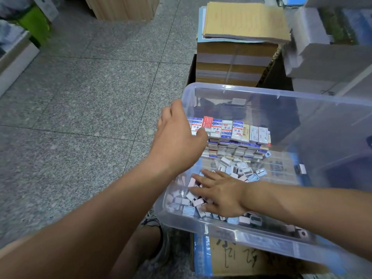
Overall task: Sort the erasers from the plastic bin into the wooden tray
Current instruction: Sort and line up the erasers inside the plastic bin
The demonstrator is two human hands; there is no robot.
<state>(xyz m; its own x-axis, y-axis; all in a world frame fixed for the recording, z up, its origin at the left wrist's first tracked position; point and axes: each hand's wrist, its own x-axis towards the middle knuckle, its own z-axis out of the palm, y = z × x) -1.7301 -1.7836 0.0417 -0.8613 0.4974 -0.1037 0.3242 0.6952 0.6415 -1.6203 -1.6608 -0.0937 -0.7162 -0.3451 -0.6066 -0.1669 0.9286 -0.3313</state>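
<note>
A clear plastic bin (pixel 281 97) rests on a cardboard box in front of me. Printed erasers (pixel 231 130) are stacked in neat rows at its back left. Loose small erasers (pixel 239 168) lie scattered across its floor toward the front. My left hand (pixel 177 135) is at the bin's left wall, thumb inside by the stacked erasers and fingers outside, gripping the wall. My right hand (pixel 219 195) lies flat with fingers spread on the loose erasers near the front left corner. No wooden tray is in view.
A tall stack of brown paper pads (pixel 239 47) stands just behind the bin. Plastic-wrapped packs (pixel 326 57) are piled at the back right. The bin sits on a cardboard box (pixel 231 256). Grey tiled floor (pixel 84 109) spreads to the left, and my sandalled foot (pixel 155 220) is below.
</note>
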